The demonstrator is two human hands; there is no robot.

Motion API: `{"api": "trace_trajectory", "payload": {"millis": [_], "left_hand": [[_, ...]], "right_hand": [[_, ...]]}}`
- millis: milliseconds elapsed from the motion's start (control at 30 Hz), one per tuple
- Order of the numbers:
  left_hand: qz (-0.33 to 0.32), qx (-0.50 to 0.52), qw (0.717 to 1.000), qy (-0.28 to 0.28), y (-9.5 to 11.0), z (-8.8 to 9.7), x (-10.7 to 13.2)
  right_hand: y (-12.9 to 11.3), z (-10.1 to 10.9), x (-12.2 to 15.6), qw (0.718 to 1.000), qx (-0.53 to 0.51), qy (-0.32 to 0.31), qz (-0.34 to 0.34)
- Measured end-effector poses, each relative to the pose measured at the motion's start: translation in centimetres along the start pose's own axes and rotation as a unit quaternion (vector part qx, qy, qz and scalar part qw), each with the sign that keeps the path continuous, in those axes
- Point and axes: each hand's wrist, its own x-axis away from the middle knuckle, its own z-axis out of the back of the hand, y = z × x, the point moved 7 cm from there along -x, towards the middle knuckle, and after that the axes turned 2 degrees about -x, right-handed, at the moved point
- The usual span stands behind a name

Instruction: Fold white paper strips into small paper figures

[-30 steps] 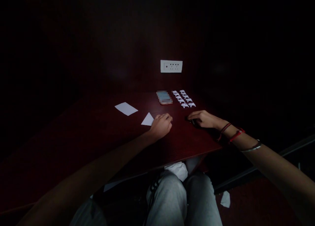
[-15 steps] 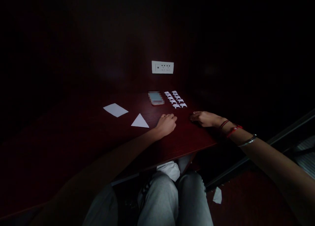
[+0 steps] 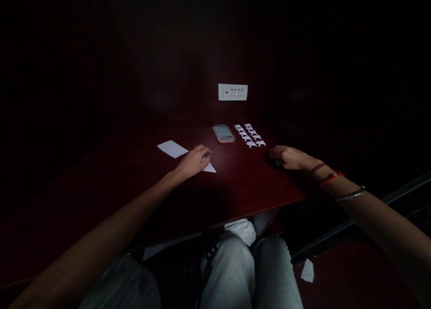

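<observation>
My left hand (image 3: 195, 161) is over a folded white paper triangle (image 3: 209, 168) on the dark red table and covers most of it. A gap shows between thumb and forefinger, with white paper in it; I see no firm grip. To its left lies a flat white sheet of paper (image 3: 172, 148). My right hand (image 3: 286, 157) rests on the table at the right, fingers curled downward. What lies under those fingers, if anything, is too dark to make out. Small folded white paper pieces (image 3: 248, 136) stand in two rows beyond it, to the left.
A phone-like object (image 3: 224, 134) with a blurred surface lies left of the paper rows. Behind it, a white socket plate (image 3: 233, 92) is on the dark wall. Below the table edge are my knees and a white bundle (image 3: 241, 231). A paper scrap (image 3: 307, 270) lies on the floor.
My left hand has moved left from bare table onto the paper triangle, which seems to stay in place. The view has shifted slightly; my right hand stays about where it was.
</observation>
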Motion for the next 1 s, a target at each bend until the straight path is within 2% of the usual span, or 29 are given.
{"api": "trace_trajectory", "payload": {"millis": [67, 133, 167, 233, 300, 367, 533, 633, 733, 800, 867, 933, 1000], "left_hand": [[-0.013, 0.039, 0.999, -0.026, -1.9, 0.5, 1.3], [-0.061, 0.069, 0.991, -0.093, -2.3, 0.0, 2.7], [-0.083, 0.073, 0.986, -0.124, -2.2, -0.3, 3.4], [-0.091, 0.056, 0.985, -0.137, -2.3, -0.5, 4.4], [-0.107, 0.023, 0.985, -0.133, -2.0, -0.5, 4.9], [-0.121, -0.020, 0.985, -0.121, -1.7, -0.4, 5.2], [-0.139, -0.081, 0.983, -0.087, -2.0, 0.4, 5.3], [-0.107, -0.046, 0.992, -0.043, -2.5, 1.4, 5.0], [-0.045, 0.046, 0.998, 0.022, -2.9, 2.6, 4.5], [0.009, 0.127, 0.990, 0.064, -3.1, 3.2, 4.4], [0.062, 0.224, 0.968, 0.093, -3.2, 3.4, 4.3], [0.095, 0.312, 0.941, 0.093, -3.1, 3.0, 4.3], [0.116, 0.332, 0.932, 0.090, -3.0, 2.6, 4.4]], "right_hand": [[-1.7, 0.9, -2.2, 0.999, -0.003, 0.051, 0.013], [-4.1, 1.0, -5.1, 0.996, -0.031, 0.079, 0.032], [-5.6, 0.7, -6.8, 0.994, -0.050, 0.079, 0.050], [-8.6, -0.2, -9.9, 0.989, -0.089, 0.063, 0.097], [-11.0, -1.2, -12.4, 0.981, -0.123, 0.049, 0.140], [-12.4, -1.9, -14.1, 0.974, -0.148, 0.045, 0.165], [-13.3, -2.5, -15.6, 0.961, -0.209, 0.047, 0.172], [-13.6, -1.8, -15.7, 0.949, -0.259, 0.084, 0.160], [-13.3, -0.8, -15.7, 0.931, -0.322, 0.146, 0.091], [-12.6, -0.4, -15.6, 0.902, -0.391, 0.180, 0.028], [-12.1, -0.6, -15.5, 0.851, -0.490, 0.187, -0.021], [-11.6, -1.2, -15.5, 0.789, -0.586, 0.178, -0.051], [-11.0, -1.9, -15.5, 0.748, -0.639, 0.163, -0.078]]}}
